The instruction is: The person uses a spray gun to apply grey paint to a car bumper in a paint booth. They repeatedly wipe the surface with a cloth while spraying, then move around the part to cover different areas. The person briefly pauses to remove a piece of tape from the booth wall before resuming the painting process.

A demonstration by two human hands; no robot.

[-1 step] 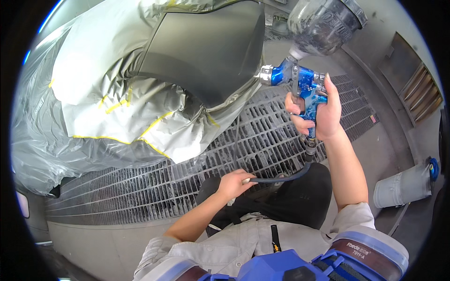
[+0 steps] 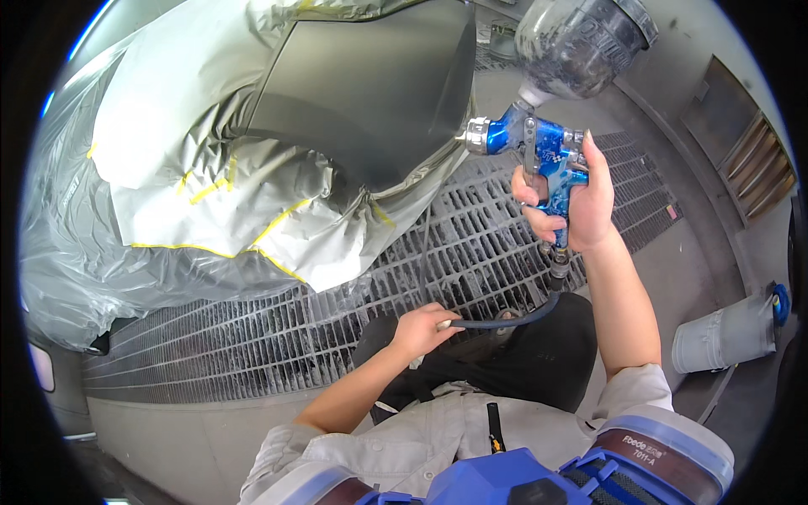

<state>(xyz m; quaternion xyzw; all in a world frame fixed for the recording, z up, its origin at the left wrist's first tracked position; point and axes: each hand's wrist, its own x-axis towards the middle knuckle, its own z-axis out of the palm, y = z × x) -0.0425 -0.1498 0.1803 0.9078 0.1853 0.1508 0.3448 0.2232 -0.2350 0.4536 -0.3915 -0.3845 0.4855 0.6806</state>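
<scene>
In my right hand (image 2: 589,202) is a blue spray gun (image 2: 549,145), fingers around its grip and trigger, its silver nozzle aimed left at a dark grey car panel (image 2: 362,84). On top of the gun is a clear, paint-smeared cup (image 2: 572,42). A dark hose (image 2: 518,320) runs from the handle's base down to my left hand (image 2: 421,332), which is closed on it. The panel is framed by pale masking paper (image 2: 160,126) edged with yellow tape (image 2: 278,220), with crumpled plastic sheeting (image 2: 67,244) farther left.
A metal floor grate (image 2: 227,353) runs below the car and around my knees. At the right stands a grey bucket (image 2: 720,337) beside the wall, below a louvred panel (image 2: 753,160). The blue respirator (image 2: 480,484) I wear shows along the lower edge.
</scene>
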